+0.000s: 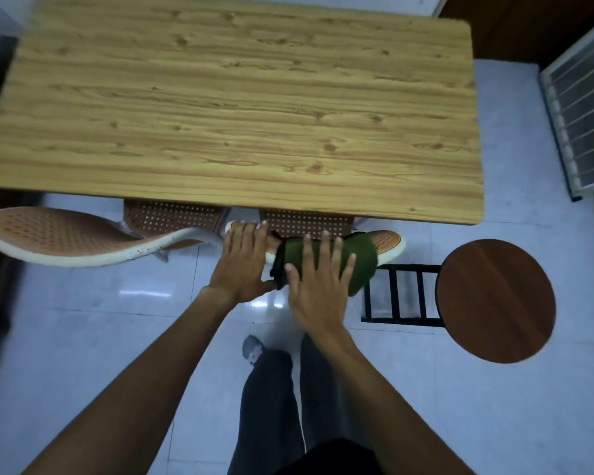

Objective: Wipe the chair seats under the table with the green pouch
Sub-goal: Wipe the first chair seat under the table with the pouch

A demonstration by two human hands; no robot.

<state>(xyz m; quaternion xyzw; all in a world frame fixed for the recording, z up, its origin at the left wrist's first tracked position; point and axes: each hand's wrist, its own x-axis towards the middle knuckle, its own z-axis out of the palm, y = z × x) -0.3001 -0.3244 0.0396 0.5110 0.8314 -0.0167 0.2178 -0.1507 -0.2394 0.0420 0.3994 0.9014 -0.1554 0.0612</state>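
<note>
Two orange perforated chairs with white rims are pushed under the near edge of the wooden table (234, 108). The left chair's backrest (62, 234) curves out to the left, and its seat (172, 217) shows under the table edge. A green pouch (360, 258) is draped over the top rim of the right chair's backrest (386, 243). My right hand (318, 286) lies flat on the pouch with fingers spread. My left hand (242, 262) grips the same backrest's left end, thumb touching the pouch's dark edge. The right chair's seat (306, 222) is mostly hidden by the table.
A round brown stool (494, 299) with a black ladder frame (398, 293) stands to the right. My legs in dark trousers (271, 406) stand on the glossy pale tile floor (83, 320). A metal grille (583, 125) leans at the far right.
</note>
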